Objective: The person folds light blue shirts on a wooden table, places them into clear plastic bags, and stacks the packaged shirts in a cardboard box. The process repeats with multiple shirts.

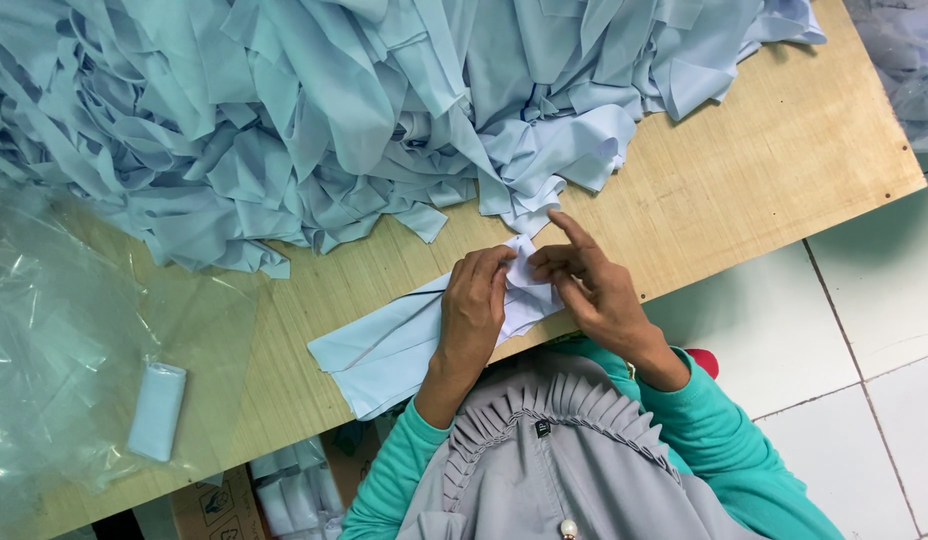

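A pale blue fabric strip lies along the counter edge at six o'clock, its right end pinched and folded by both hands. The left hand is grasping the fold; the right hand grips it too, forefinger raised. Folding neatly means keeping edges aligned. At twelve o'clock sits a fabric heap; at nine, a plastic sheet.

Fabric pile behind fabric strip on table, plastic sheet left

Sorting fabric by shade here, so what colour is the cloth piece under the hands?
Pale blue, plain, matching the pile behind; the cloth piece shows best in the head view.
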